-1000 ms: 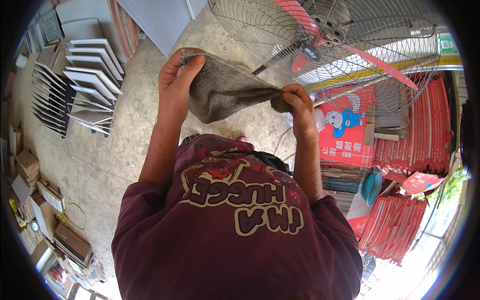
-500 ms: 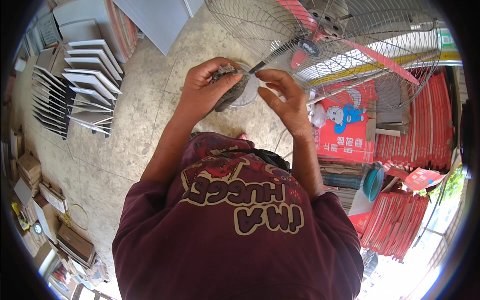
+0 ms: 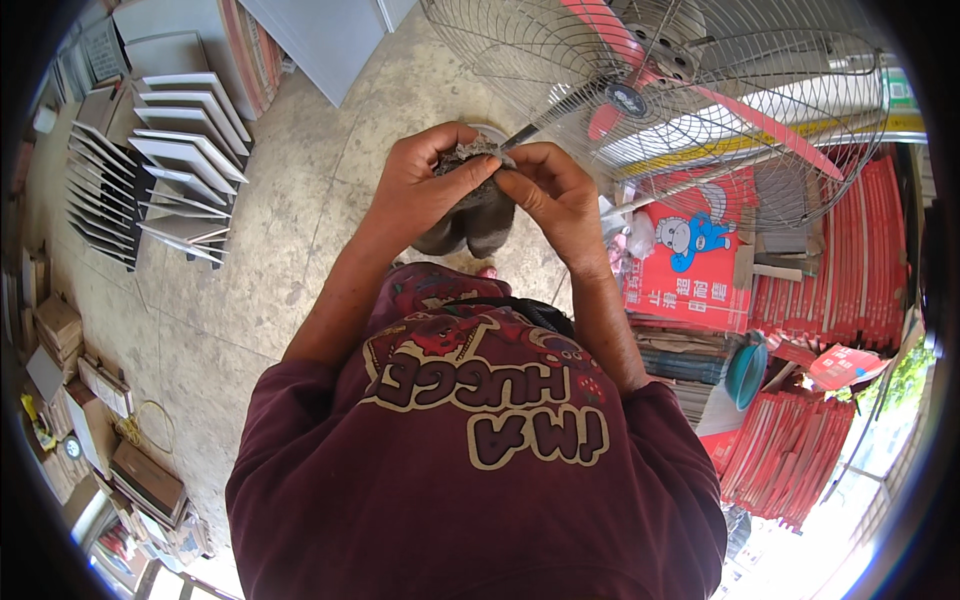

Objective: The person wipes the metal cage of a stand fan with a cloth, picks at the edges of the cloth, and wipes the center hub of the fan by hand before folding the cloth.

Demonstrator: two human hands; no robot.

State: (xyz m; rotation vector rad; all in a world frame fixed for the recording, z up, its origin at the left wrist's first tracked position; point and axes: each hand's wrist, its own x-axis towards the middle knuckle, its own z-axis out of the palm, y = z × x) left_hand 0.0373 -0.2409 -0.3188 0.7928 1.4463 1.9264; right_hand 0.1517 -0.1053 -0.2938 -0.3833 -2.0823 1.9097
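Observation:
What looks like a soiled grey work glove [image 3: 470, 225] hangs from my two hands in front of my body. Its pale, fuzzy edge is at the top, and darker rounded lobes droop below. My left hand [image 3: 430, 180] grips that upper edge, thumb across the front. My right hand [image 3: 550, 185] pinches the edge on the other side, with thumb and fingertips close to the left thumb. Fingers hide part of the glove. Below and behind it, the rim of a round pale container [image 3: 490, 130] peeks out.
A large wire-caged fan [image 3: 625, 98] with red blades stands just beyond my right hand. Stacked red cartons [image 3: 690, 255] are at the right, near a teal round basin [image 3: 746, 375]. Racks of upright pale tiles [image 3: 190, 150] stand far left on the concrete floor [image 3: 280, 190].
My right hand has come in to the left and now pinches the glove's edge beside my left hand. The glove has turned, and its dark lobes hang lower, covering more of the round container.

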